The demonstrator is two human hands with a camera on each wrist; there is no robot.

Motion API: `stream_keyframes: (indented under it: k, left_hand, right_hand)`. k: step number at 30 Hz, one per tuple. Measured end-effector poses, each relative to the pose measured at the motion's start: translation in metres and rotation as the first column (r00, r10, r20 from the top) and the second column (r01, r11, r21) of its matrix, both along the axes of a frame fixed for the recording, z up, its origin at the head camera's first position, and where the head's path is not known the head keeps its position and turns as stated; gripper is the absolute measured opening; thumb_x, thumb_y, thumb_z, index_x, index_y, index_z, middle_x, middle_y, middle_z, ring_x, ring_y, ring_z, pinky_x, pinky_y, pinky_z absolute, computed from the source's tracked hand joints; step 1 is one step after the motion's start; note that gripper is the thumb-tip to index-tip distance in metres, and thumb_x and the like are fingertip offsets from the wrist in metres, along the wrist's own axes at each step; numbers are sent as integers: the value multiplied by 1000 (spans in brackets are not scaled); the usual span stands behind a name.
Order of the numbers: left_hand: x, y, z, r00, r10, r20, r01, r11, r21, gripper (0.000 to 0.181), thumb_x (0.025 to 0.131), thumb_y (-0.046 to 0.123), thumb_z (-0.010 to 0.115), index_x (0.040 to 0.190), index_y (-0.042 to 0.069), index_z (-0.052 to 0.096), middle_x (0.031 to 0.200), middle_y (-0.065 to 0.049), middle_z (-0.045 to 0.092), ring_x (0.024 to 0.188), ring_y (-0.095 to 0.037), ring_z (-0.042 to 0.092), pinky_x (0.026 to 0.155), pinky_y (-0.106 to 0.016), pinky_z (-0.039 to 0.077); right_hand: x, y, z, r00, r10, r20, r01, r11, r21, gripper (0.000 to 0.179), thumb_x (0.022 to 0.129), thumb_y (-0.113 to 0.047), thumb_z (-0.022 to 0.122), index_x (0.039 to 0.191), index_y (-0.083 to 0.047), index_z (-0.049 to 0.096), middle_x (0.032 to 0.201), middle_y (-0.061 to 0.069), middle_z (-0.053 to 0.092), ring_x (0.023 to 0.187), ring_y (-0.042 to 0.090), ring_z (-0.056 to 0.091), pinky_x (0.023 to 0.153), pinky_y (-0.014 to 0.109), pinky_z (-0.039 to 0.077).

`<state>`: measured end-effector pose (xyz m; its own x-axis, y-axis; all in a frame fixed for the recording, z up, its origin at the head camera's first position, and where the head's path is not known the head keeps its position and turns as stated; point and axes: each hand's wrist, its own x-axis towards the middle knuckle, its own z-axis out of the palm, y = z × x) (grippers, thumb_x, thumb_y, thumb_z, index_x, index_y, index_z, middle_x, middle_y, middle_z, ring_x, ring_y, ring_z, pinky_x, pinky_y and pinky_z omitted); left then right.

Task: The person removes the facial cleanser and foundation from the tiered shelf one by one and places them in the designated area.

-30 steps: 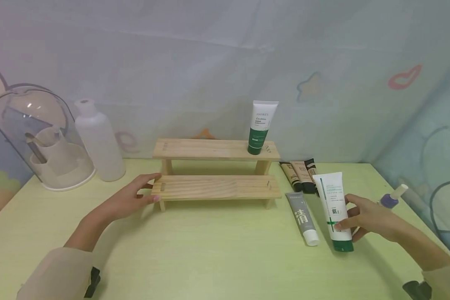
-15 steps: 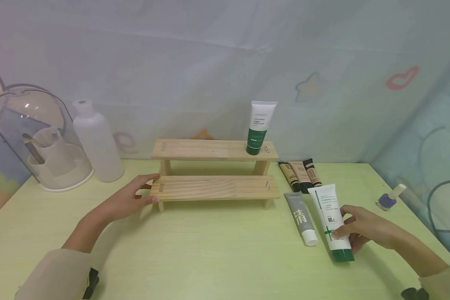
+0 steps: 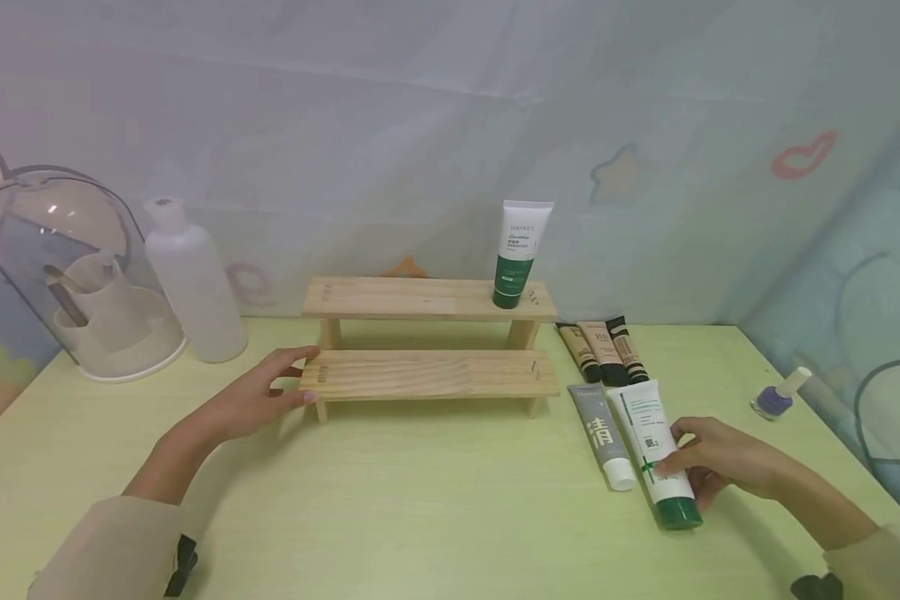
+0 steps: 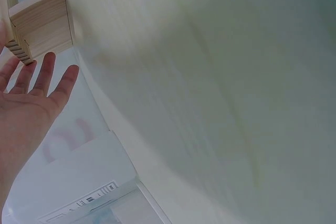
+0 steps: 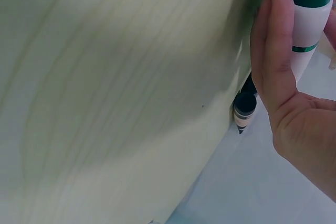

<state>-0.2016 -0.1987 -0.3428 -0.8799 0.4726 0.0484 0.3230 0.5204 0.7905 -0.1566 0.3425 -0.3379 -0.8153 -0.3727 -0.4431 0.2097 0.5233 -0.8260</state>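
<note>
A two-tier wooden shelf (image 3: 427,375) stands at the back of the table. My left hand (image 3: 258,402) holds the left end of its lower board, thumb at the front corner and fingers at the rear one. In the left wrist view, those fingers reach the board's end (image 4: 39,22). My right hand (image 3: 735,458) grips a white squeeze tube (image 3: 648,433) with a green cap, low and slanted at the tabletop. Immediately left of it lies a grey tube (image 3: 602,433) with a white cap. A white-and-green tube (image 3: 521,250) stands cap-down on the upper board's right end.
Three small tan-and-black tubes (image 3: 602,352) lie behind the grey tube. A purple nail polish bottle (image 3: 778,397) is near the table's right edge. At the back left are a white bottle (image 3: 197,287) and a clear-domed organizer (image 3: 112,308) with brushes inside.
The white tube in my right hand has come down and leftward, close beside the grey tube. My left hand stays at the shelf's end.
</note>
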Motion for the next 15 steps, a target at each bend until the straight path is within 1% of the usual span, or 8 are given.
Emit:
stream_keyframes:
  k: [7,15]
  left_hand:
    - [0,1,1,1000,-4,3,4,1000,-8,64,93,25,55,142,-1,22,142,-22,21,125,-43,29,97,-58,29]
    - [0,0,1,1000,0,4,0,1000,-13,64,93,24,55,142,0,22,142,-23,22,124,-43,29,97,-58,30]
  right_hand:
    - [-3,1,-3,1000,2,25,-1,999,-37,27,88,-12,58,100,8,45,78,16,64,54,17,58,49,31,52]
    - [-6,1,-4,999,-2,54,5,999,-54,25,89,-14,58,98,6,46,78,14,63,54,15,57,50,29,52]
